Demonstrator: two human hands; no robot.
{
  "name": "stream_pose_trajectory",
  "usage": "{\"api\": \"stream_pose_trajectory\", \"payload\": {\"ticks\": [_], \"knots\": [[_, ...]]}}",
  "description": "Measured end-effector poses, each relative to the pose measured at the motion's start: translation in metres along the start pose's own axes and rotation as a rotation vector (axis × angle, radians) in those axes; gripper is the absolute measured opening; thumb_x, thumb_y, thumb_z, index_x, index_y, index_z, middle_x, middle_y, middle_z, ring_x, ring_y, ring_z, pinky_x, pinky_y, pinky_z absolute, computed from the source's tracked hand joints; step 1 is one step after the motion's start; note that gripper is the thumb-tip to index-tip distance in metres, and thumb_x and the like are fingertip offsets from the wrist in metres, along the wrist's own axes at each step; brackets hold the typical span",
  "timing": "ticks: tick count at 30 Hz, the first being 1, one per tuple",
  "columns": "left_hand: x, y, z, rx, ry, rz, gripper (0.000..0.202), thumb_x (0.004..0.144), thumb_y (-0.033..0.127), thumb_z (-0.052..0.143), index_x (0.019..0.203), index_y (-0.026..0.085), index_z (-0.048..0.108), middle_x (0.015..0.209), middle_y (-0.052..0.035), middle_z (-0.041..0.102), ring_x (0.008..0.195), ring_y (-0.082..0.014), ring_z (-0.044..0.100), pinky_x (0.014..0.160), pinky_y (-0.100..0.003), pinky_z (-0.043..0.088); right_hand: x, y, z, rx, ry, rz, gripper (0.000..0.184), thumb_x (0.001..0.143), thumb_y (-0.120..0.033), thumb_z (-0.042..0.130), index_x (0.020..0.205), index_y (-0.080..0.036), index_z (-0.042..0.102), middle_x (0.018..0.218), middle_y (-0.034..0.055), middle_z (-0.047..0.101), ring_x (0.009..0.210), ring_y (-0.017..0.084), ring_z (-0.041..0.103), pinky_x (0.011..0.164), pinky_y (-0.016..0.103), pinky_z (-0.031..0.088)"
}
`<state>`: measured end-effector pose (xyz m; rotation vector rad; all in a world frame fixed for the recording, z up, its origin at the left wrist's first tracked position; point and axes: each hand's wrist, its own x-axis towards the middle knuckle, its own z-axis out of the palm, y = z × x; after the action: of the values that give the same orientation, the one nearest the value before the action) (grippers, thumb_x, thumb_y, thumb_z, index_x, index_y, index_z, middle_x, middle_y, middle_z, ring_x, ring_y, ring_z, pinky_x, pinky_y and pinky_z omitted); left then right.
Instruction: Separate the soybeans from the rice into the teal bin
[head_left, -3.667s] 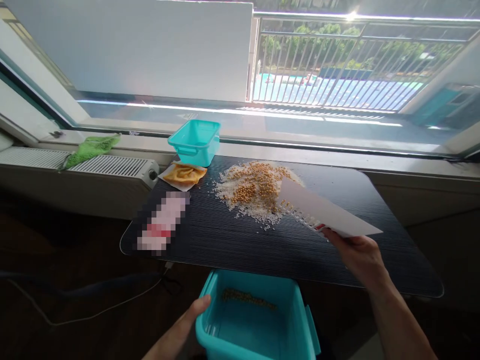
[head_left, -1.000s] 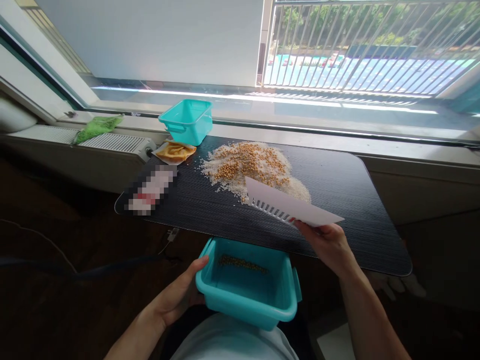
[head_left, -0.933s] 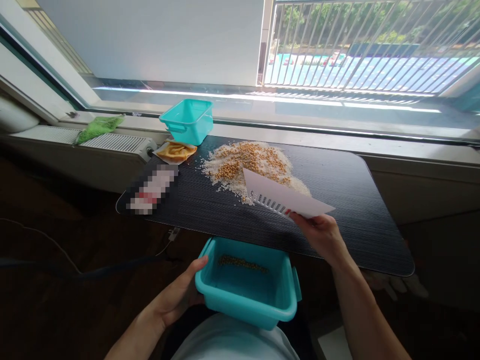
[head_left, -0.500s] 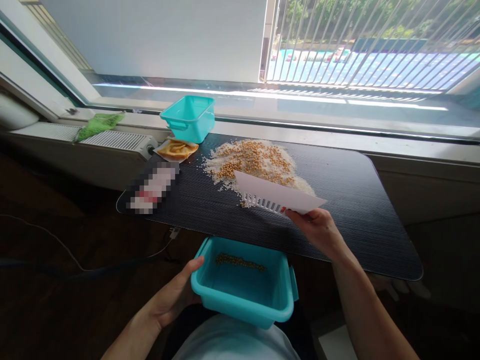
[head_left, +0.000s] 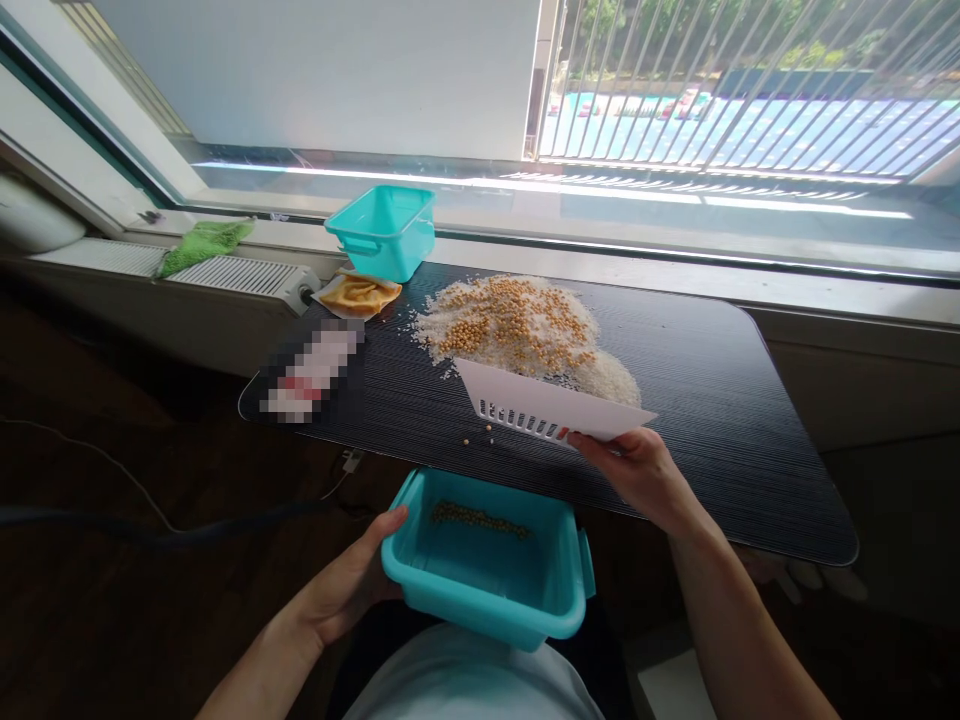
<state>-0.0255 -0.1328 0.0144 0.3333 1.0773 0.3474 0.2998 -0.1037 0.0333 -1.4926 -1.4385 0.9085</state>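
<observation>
My right hand (head_left: 637,472) grips the near right corner of a white slotted scoop (head_left: 547,408), held just above the black table (head_left: 712,420) at the front of a heap of rice and soybeans (head_left: 517,325). A few loose beans (head_left: 480,433) lie below the scoop's slots. My left hand (head_left: 352,585) clasps the left wall of a teal tub (head_left: 487,570) held under the table's front edge. A thin line of soybeans (head_left: 480,518) lies at the far side of the tub's floor.
A second teal tub (head_left: 382,228) stands at the table's back left, with a yellow cloth (head_left: 358,294) on white paper beside it. A blurred packet (head_left: 311,368) lies at the left. A green cloth (head_left: 202,243) rests on the radiator (head_left: 225,275). A cable (head_left: 150,500) runs over the floor.
The scoop has swept from the right side of the heap toward its front left and now tilts open side up. A few beans have dropped onto the table. The tub stayed under the edge.
</observation>
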Motion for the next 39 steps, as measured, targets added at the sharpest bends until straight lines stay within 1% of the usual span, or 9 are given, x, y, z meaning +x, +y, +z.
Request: {"api": "stream_pose_trajectory", "payload": {"ticks": [6,10,15,17,21,24,27,32,39], "knots": [[0.000,0.001,-0.001,0.006,0.005,0.009,0.071,0.078,0.060,0.056,0.135,0.017,0.051,0.124,-0.0120,0.067,0.122,-0.0339,0.054,0.091,-0.041,0.048,-0.003,0.000,0.006,0.026,-0.021,-0.027,0.026,0.079,-0.039,0.066,0.094,-0.020,0.077,0.092,0.0032,0.076,0.087,0.026,0.071,0.081,0.037,0.057],[-0.001,0.000,-0.003,-0.008,0.006,0.011,0.070,0.079,0.059,0.056,0.135,0.017,0.051,0.123,-0.0121,0.068,0.119,-0.0332,0.056,0.091,-0.041,0.048,-0.010,-0.008,0.015,-0.059,-0.110,-0.066,0.026,0.083,-0.035,0.062,0.100,-0.022,0.075,0.095,0.0015,0.076,0.089,0.025,0.070,0.083,0.036,0.057],[-0.003,0.001,-0.004,-0.012,0.008,0.041,0.067,0.081,0.058,0.056,0.134,0.017,0.052,0.115,-0.0117,0.071,0.111,-0.0317,0.061,0.086,-0.039,0.050,-0.032,-0.016,0.020,-0.058,-0.275,-0.048,0.020,0.088,-0.032,0.058,0.097,-0.023,0.074,0.092,-0.0011,0.075,0.083,0.021,0.070,0.075,0.029,0.057],[-0.004,0.001,-0.004,-0.010,-0.003,0.041,0.066,0.081,0.058,0.055,0.133,0.016,0.054,0.112,-0.0121,0.073,0.110,-0.0317,0.062,0.086,-0.039,0.050,-0.040,-0.016,0.025,-0.077,-0.274,-0.045,0.020,0.089,-0.031,0.056,0.097,-0.023,0.072,0.091,-0.0009,0.075,0.082,0.021,0.069,0.072,0.028,0.056],[-0.004,0.001,-0.004,-0.003,0.005,0.025,0.066,0.081,0.058,0.055,0.132,0.016,0.054,0.115,-0.0119,0.071,0.110,-0.0314,0.062,0.086,-0.038,0.050,-0.045,-0.017,0.047,-0.154,-0.083,-0.137,0.022,0.090,-0.029,0.054,0.100,-0.021,0.071,0.090,0.0022,0.074,0.080,0.021,0.069,0.070,0.029,0.057],[-0.003,0.001,-0.005,-0.007,0.025,0.017,0.067,0.081,0.058,0.055,0.134,0.017,0.052,0.120,-0.0113,0.069,0.115,-0.0314,0.060,0.088,-0.039,0.050,-0.040,-0.019,0.066,-0.187,-0.010,-0.219,0.025,0.092,-0.027,0.050,0.105,-0.020,0.070,0.093,0.0044,0.073,0.080,0.020,0.070,0.072,0.028,0.057],[-0.003,0.000,-0.007,-0.018,0.039,0.013,0.068,0.081,0.058,0.054,0.136,0.017,0.049,0.121,-0.0116,0.069,0.118,-0.0313,0.057,0.090,-0.039,0.049,-0.033,-0.018,0.075,-0.228,0.114,-0.219,0.026,0.091,-0.026,0.049,0.107,-0.020,0.069,0.095,0.0051,0.074,0.084,0.021,0.070,0.073,0.028,0.057],[-0.003,0.001,-0.006,-0.021,0.038,0.011,0.070,0.083,0.058,0.052,0.139,0.017,0.045,0.123,-0.0120,0.068,0.120,-0.0310,0.056,0.093,-0.040,0.048,-0.029,-0.006,0.068,-0.323,0.331,-0.121,0.026,0.088,-0.029,0.053,0.096,-0.015,0.074,0.088,0.0095,0.075,0.080,0.025,0.072,0.068,0.029,0.056],[-0.006,0.003,-0.002,0.001,0.065,0.014,0.073,0.082,0.059,0.052,0.141,0.017,0.042,0.124,-0.0131,0.066,0.116,-0.0327,0.058,0.090,-0.041,0.049,-0.032,0.009,0.042,-0.495,0.551,-0.075,0.030,0.086,-0.037,0.054,0.083,-0.015,0.076,0.077,0.0114,0.075,0.071,0.026,0.071,0.065,0.031,0.053]]}}
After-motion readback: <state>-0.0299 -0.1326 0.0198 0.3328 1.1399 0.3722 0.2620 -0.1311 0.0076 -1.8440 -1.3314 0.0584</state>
